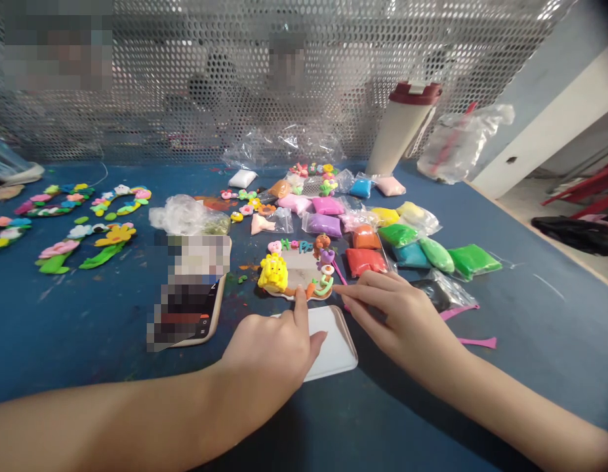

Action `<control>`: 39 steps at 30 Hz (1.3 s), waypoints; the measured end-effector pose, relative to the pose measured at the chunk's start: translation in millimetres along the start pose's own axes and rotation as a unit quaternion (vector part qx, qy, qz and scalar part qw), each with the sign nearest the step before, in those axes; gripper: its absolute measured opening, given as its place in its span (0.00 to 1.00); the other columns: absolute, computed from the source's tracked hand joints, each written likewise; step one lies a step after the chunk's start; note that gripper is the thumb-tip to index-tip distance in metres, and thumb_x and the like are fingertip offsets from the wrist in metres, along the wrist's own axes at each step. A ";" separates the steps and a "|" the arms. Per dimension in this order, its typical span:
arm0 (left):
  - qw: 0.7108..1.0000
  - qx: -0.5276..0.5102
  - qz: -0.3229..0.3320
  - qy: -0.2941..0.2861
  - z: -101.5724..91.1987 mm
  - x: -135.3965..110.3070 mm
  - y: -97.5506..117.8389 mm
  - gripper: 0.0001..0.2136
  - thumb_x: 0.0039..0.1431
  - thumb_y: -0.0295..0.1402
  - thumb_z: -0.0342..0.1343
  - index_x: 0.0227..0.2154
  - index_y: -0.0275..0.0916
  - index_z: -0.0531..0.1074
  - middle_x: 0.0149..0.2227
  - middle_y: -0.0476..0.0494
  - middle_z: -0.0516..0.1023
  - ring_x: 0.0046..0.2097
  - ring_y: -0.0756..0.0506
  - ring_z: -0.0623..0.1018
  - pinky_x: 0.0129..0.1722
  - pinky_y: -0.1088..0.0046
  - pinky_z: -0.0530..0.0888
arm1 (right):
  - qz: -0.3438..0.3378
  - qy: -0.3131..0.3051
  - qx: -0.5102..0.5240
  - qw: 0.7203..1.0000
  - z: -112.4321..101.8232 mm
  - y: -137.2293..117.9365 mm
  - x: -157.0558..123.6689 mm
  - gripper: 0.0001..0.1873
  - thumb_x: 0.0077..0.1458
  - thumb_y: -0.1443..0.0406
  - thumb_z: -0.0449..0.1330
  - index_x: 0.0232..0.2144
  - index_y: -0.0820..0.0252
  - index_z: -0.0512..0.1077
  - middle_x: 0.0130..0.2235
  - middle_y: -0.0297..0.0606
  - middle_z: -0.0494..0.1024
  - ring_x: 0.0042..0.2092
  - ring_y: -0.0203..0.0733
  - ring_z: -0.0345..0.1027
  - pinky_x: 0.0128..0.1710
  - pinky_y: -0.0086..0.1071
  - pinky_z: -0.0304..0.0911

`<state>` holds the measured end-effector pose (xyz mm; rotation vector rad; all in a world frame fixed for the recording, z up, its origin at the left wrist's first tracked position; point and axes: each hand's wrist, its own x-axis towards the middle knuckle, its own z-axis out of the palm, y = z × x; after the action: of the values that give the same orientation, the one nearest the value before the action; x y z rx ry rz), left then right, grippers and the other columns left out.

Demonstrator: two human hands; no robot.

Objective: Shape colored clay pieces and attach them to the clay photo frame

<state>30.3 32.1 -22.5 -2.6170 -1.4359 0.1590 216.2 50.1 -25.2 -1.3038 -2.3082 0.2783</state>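
A small clay plaque (300, 269) lies on the blue table, with a yellow figure, coloured letters and orange and green bits on it. My left hand (274, 347) rests over a white flat case (336, 344), mostly curled, its index finger stretched forward to touch the plaque's near edge. My right hand (392, 314) lies beside it, fingers extended and pointing left, the fingertips touching the plaque's right lower corner near the green piece. Neither hand grips anything I can see.
Bags of coloured clay (402, 246) lie right of the plaque. A phone (195, 308) sits to the left. Finished clay flowers (77, 223) are spread at the far left. A white tumbler with a red lid (402, 128) and a perforated metal screen (185, 78) stand behind. Pink clay tools (473, 341) lie at right.
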 end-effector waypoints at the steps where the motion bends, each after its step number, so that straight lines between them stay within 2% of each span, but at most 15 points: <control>1: 1.000 -0.001 0.002 0.000 0.0 -0.4 0.1 0.24 0.63 0.37 0.52 0.56 0.23 0.66 0.22 0.39 0.80 0.21 0.40 0.80 0.16 0.70 0.70 | -0.014 -0.002 0.000 1.000 1.0 -0.1 0.4 0.14 0.62 0.70 0.51 0.42 0.61 0.77 0.28 0.39 0.72 0.31 0.42 0.66 0.32 0.35 0.63; 5: 1.000 -0.005 0.004 0.004 0.7 -1.0 0.4 0.23 0.63 0.37 0.52 0.55 0.23 0.68 0.23 0.39 0.81 0.21 0.41 0.80 0.15 0.71 0.70 | -0.091 -0.003 -0.037 0.995 7.8 -0.7 3.6 0.17 0.63 0.68 0.50 0.48 0.63 0.74 0.29 0.40 0.69 0.30 0.42 0.63 0.28 0.33 0.60; 9: 1.000 -0.005 0.012 0.017 1.6 -0.8 0.3 0.22 0.62 0.36 0.53 0.53 0.23 0.70 0.23 0.39 0.81 0.21 0.41 0.80 0.15 0.71 0.70 | -0.123 -0.005 -0.069 0.990 16.0 -0.6 7.8 0.17 0.64 0.68 0.49 0.49 0.65 0.73 0.31 0.42 0.69 0.32 0.42 0.62 0.30 0.34 0.62; 14: 0.999 0.003 0.021 0.036 2.2 -1.3 0.1 0.22 0.62 0.36 0.53 0.52 0.21 0.71 0.22 0.39 0.80 0.21 0.41 0.79 0.14 0.71 0.69 | -0.127 -0.002 -0.063 0.990 19.9 -1.3 11.4 0.17 0.64 0.68 0.49 0.48 0.65 0.74 0.32 0.43 0.69 0.32 0.42 0.62 0.31 0.34 0.62; 20: 0.999 0.021 0.039 0.027 2.0 -1.6 0.6 0.22 0.62 0.36 0.53 0.52 0.20 0.70 0.23 0.38 0.80 0.21 0.42 0.79 0.14 0.73 0.68 | -0.121 -0.001 -0.056 0.991 17.8 -4.6 12.5 0.16 0.63 0.70 0.49 0.46 0.65 0.74 0.32 0.43 0.70 0.32 0.43 0.63 0.32 0.36 0.64; 23: 1.000 0.011 0.023 0.004 0.0 -0.9 0.5 0.23 0.63 0.36 0.52 0.55 0.22 0.68 0.24 0.38 0.81 0.22 0.42 0.80 0.15 0.72 0.69 | -0.109 0.015 -0.038 0.993 14.7 -3.8 13.6 0.17 0.63 0.71 0.48 0.50 0.65 0.71 0.36 0.46 0.71 0.36 0.46 0.65 0.35 0.39 0.66; 27: 0.999 -0.013 -0.015 -0.049 -4.2 1.0 0.2 0.27 0.63 0.38 0.51 0.60 0.22 0.60 0.26 0.38 0.82 0.23 0.40 0.81 0.18 0.70 0.71 | -0.088 0.032 0.022 0.995 7.9 -2.2 15.5 0.17 0.62 0.73 0.48 0.51 0.64 0.66 0.45 0.49 0.73 0.46 0.48 0.67 0.44 0.42 0.67; 30: 0.997 -0.025 -0.022 -0.070 -6.1 1.7 0.1 0.27 0.64 0.38 0.51 0.60 0.24 0.61 0.28 0.37 0.82 0.26 0.39 0.82 0.20 0.69 0.72 | -0.093 0.016 0.054 0.994 4.8 -1.6 16.0 0.16 0.62 0.74 0.47 0.50 0.62 0.65 0.45 0.48 0.74 0.47 0.48 0.67 0.45 0.43 0.67; 34: 0.997 -0.033 -0.012 -0.069 -6.9 0.6 -0.2 0.25 0.64 0.37 0.50 0.58 0.24 0.63 0.30 0.36 0.82 0.27 0.39 0.82 0.20 0.70 0.72 | -0.109 0.010 0.058 0.992 6.4 -0.7 15.4 0.17 0.61 0.74 0.47 0.49 0.60 0.67 0.46 0.48 0.74 0.49 0.49 0.67 0.47 0.45 0.67; 39: 0.999 -0.019 0.003 -0.045 -5.0 0.7 -0.9 0.24 0.63 0.37 0.51 0.56 0.22 0.65 0.26 0.38 0.81 0.24 0.40 0.81 0.17 0.71 0.69 | -0.110 -0.014 0.059 0.992 11.0 -0.9 16.0 0.17 0.60 0.74 0.48 0.49 0.61 0.67 0.46 0.48 0.74 0.50 0.49 0.66 0.47 0.45 0.66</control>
<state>30.7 32.7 -17.4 -2.6765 -1.4742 0.2554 203.1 63.8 -29.6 -0.9850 -2.3949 0.3544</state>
